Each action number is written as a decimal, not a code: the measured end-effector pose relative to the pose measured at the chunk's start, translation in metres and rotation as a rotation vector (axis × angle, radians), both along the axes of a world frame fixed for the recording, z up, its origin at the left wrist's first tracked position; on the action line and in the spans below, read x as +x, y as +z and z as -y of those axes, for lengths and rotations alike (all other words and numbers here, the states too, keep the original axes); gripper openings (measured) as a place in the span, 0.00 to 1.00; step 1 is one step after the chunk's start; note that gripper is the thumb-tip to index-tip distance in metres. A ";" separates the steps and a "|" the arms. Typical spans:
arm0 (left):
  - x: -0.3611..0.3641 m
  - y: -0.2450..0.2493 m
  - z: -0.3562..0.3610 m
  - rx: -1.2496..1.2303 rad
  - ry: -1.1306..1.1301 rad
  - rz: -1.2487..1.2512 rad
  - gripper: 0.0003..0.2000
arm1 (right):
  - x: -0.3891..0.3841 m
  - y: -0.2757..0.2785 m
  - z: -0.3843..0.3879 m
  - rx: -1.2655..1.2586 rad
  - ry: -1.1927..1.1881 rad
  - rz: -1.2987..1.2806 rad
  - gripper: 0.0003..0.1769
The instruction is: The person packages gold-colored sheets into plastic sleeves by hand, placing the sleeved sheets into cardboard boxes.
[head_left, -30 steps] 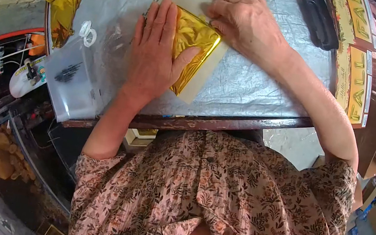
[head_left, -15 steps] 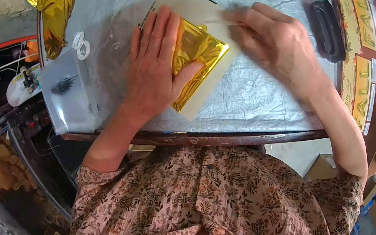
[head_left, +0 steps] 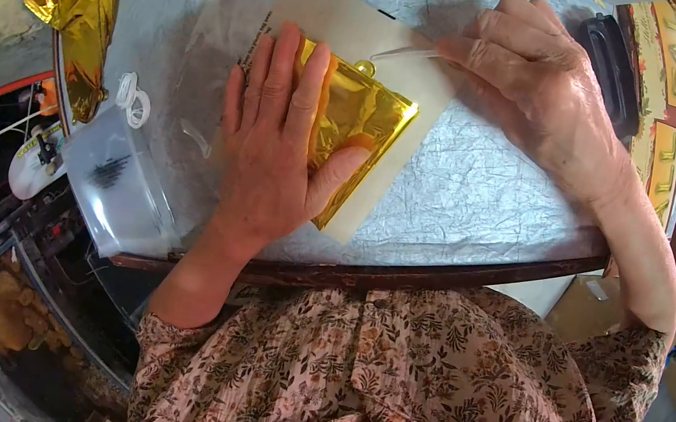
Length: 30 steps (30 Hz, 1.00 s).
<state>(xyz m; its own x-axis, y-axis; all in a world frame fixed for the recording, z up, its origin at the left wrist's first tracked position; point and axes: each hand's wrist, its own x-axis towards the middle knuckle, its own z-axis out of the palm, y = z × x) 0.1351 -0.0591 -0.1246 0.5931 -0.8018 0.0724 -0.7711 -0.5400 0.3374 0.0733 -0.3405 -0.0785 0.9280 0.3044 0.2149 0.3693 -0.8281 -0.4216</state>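
My left hand (head_left: pixel 274 137) lies with its fingers spread on a gold foil packet (head_left: pixel 355 115), pressing it on a pale translucent plastic bag (head_left: pixel 320 4) with small print. At the packet's top edge is a small round gold tab (head_left: pixel 365 67). To the upper right, my right hand (head_left: pixel 530 73) is closed, pinching a thin clear strip (head_left: pixel 404 53) between thumb and fingers. The strip's other end is near the round tab; whether it touches cannot be made out.
Crumpled gold foil (head_left: pixel 88 13) hangs over the table's left edge. A stack of clear plastic bags (head_left: pixel 123 173) and a white looped item (head_left: pixel 133 101) lie at left. A black tray (head_left: pixel 609 69) and printed boxes (head_left: pixel 673 80) stand at right.
My right hand has moved right and up a little, with the clear strip now more plainly seen. The whole view has shifted slightly. My left hand stays on the packet.
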 end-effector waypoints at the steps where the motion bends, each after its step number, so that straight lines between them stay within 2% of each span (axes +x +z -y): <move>1: 0.000 0.000 0.000 -0.001 0.004 -0.004 0.44 | 0.002 0.004 0.000 -0.022 0.007 -0.009 0.20; 9: 0.000 -0.002 0.000 -0.003 0.004 -0.016 0.44 | 0.005 -0.012 0.007 0.070 -0.069 -0.028 0.16; 11: 0.000 -0.001 0.000 0.002 0.001 -0.002 0.44 | 0.006 -0.011 0.005 0.163 -0.131 -0.179 0.14; 15: -0.001 0.000 0.001 0.007 0.008 -0.011 0.45 | 0.011 -0.020 0.005 0.233 -0.082 -0.175 0.14; 18: 0.000 0.002 0.001 0.045 -0.005 -0.021 0.45 | 0.014 -0.022 0.004 0.375 -0.068 -0.247 0.14; 21: 0.000 0.001 0.001 0.044 -0.006 -0.020 0.45 | 0.016 -0.013 0.000 0.287 0.008 -0.173 0.13; 23: -0.001 0.002 0.001 0.047 0.001 -0.023 0.45 | 0.014 -0.005 -0.005 -0.050 0.026 -0.048 0.11; 27: -0.002 0.002 0.003 0.029 0.022 -0.015 0.45 | 0.022 0.036 -0.004 0.054 0.154 -0.167 0.13; 29: -0.001 0.002 0.003 0.026 0.019 -0.016 0.45 | 0.021 0.044 -0.008 -0.459 0.295 0.021 0.17; 30: -0.001 0.002 0.003 0.025 0.019 -0.015 0.45 | 0.021 0.047 -0.008 -0.461 0.295 0.023 0.17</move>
